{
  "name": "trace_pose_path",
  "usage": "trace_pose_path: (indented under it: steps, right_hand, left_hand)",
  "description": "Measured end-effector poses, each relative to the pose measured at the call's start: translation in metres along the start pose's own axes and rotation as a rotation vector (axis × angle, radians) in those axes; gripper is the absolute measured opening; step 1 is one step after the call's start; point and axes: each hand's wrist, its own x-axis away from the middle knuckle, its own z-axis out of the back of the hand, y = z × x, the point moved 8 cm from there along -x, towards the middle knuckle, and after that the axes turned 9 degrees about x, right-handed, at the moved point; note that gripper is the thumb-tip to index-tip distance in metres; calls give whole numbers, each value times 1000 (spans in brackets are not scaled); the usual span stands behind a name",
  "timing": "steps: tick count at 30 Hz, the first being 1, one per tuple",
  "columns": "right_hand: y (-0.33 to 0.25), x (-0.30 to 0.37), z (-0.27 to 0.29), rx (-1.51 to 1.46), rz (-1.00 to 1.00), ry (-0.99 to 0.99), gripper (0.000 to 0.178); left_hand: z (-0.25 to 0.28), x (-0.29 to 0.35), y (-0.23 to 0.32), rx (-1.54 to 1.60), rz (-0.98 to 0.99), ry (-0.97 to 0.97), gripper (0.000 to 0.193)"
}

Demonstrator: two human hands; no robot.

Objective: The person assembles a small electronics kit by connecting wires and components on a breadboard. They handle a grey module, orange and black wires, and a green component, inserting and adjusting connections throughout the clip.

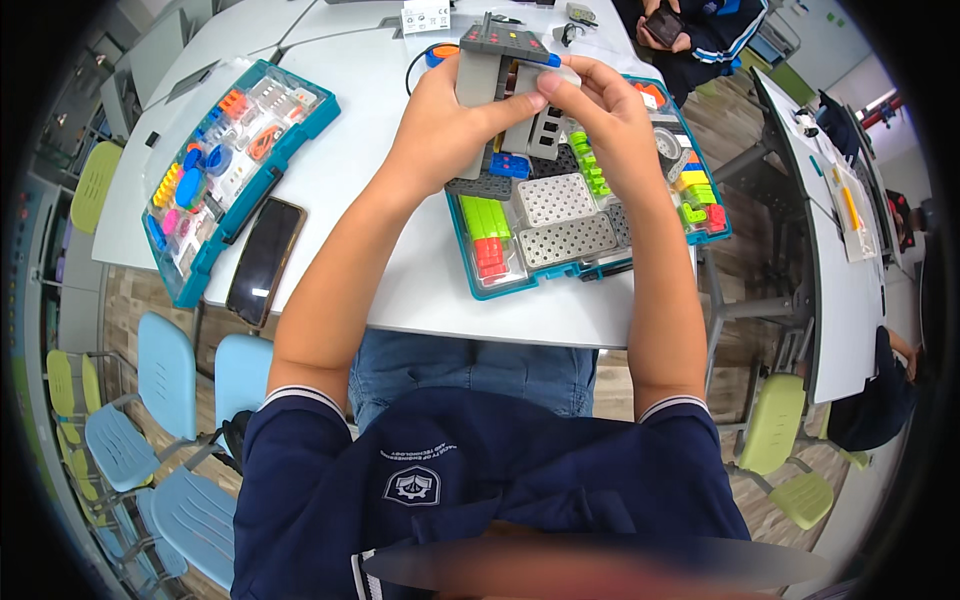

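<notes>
Above the far part of the table I hold up a grey toy-brick assembly (482, 78) with a dark, dotted top piece and blue bits. My left hand (440, 125) wraps its left side, the thumb reaching across the front. On the other side my right hand (610, 115) pinches a light grey part of it between thumb and fingers; some fingertips are hidden behind it. Below the hands lies a teal tray (470, 262) of sorted parts. In it are lime green bricks (485, 218), red bricks (490, 258) and grey perforated plates (556, 199).
Another teal tray (318, 118), filled with small coloured parts, rests on the left of the white table (375, 290). Beside it a dark phone (266, 255) lies near the edge. At the far right another person's hand (682, 42) holds a phone. Blue chairs (166, 372) stand lower left.
</notes>
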Motion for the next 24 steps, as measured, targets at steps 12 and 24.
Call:
trace_pose_path:
  steps: [12, 24]
  right_hand:
    - [-3, -6, 3, -112, 69, -92, 40]
    - [-8, -5, 12, 1, 174, 124, 45]
  left_hand:
    - [6, -3, 5, -89, -43, 5, 40]
    - [9, 2, 10, -201, -100, 112, 42]
